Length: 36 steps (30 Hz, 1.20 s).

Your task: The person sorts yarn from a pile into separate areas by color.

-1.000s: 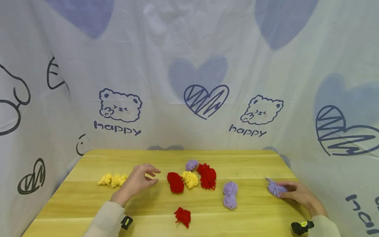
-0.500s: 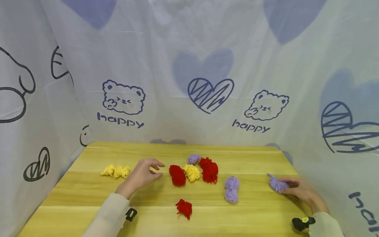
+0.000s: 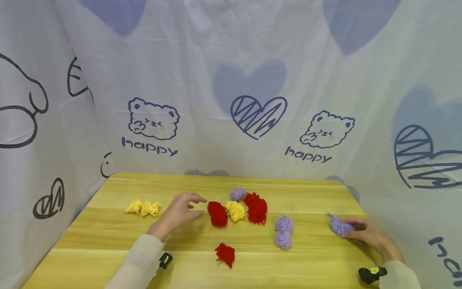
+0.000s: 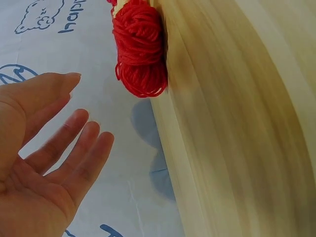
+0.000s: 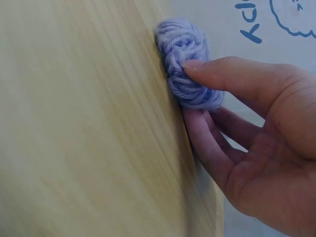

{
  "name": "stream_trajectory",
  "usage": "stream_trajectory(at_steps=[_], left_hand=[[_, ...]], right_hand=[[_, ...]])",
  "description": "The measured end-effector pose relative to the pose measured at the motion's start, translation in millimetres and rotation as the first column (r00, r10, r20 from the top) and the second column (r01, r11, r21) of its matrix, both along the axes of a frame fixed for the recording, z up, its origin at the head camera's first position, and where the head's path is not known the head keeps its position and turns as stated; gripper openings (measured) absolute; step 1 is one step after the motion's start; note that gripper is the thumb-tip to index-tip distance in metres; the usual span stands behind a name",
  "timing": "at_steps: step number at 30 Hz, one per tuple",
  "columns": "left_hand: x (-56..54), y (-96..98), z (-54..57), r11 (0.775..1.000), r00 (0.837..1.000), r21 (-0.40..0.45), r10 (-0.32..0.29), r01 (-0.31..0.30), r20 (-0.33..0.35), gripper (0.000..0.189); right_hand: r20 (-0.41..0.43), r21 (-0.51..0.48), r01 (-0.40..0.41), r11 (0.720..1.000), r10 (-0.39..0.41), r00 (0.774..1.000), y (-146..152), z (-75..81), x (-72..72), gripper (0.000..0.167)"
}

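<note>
At the table's right side my right hand (image 3: 373, 237) pinches a small lilac yarn bundle (image 3: 340, 226) between thumb and fingers. In the right wrist view the thumb presses on that bundle's wound strands, and the bundle seems to sit on the wood. My left hand (image 3: 180, 212) hovers with fingers apart and nothing between them. Its fingertips are just left of an oblong red yarn bundle (image 3: 218, 214); the left wrist view shows a gap between the hand (image 4: 54, 163) and the red bundle (image 4: 139, 49).
Beside the red bundle lie a yellow bundle (image 3: 236, 211), a small lilac one (image 3: 238, 194) and a larger red one (image 3: 256, 208). Further off are a lilac skein (image 3: 283, 232), a small red piece (image 3: 225, 254) and yellow yarn (image 3: 143, 208). Printed cloth (image 3: 202, 120) surrounds the wooden table (image 3: 173, 265).
My left hand has shifted right, closer to the oblong red bundle. The right hand keeps its grip on the lilac bundle in about the same place. The head view has tilted slightly.
</note>
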State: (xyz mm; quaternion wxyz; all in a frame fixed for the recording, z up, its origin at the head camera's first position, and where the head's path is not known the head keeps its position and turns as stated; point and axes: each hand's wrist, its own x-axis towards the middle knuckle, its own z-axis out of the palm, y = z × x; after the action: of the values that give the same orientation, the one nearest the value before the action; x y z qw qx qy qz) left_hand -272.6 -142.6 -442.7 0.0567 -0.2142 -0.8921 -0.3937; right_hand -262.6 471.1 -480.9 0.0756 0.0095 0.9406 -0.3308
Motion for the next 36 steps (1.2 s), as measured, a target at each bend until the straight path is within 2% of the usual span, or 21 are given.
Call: stream_trajectory(at_steps=[8, 16, 29, 36], left_hand=[[-2.7, 4.2, -0.4, 0.999, 0.999, -0.033, -0.012, 0.011, -0.045, 0.036], [-4.7, 11.1, -1.3, 0.998, 0.998, -0.052, -0.024, 0.021, -0.052, 0.038], [-13.6, 22.3, -2.8, 0.996, 0.999, -0.089, -0.029, 0.025, -0.039, 0.035], [-19.1, 31.2, -5.0, 0.991, 0.996, -0.124, -0.056, 0.048, -0.066, 0.034]], right_hand=[[0.032, -0.022, 0.034, 0.999, -0.033, 0.999, -3.3, 0.2, -0.1, 0.067], [0.050, -0.054, 0.068, 0.996, -0.066, 0.997, -5.7, -2.3, 0.9, 0.069], [0.011, -0.014, -0.017, 1.000, 0.017, 1.000, -5.2, -0.8, -1.3, 0.062], [0.039, -0.048, 0.043, 0.998, -0.041, 0.998, -4.7, -4.2, -0.3, 0.065]])
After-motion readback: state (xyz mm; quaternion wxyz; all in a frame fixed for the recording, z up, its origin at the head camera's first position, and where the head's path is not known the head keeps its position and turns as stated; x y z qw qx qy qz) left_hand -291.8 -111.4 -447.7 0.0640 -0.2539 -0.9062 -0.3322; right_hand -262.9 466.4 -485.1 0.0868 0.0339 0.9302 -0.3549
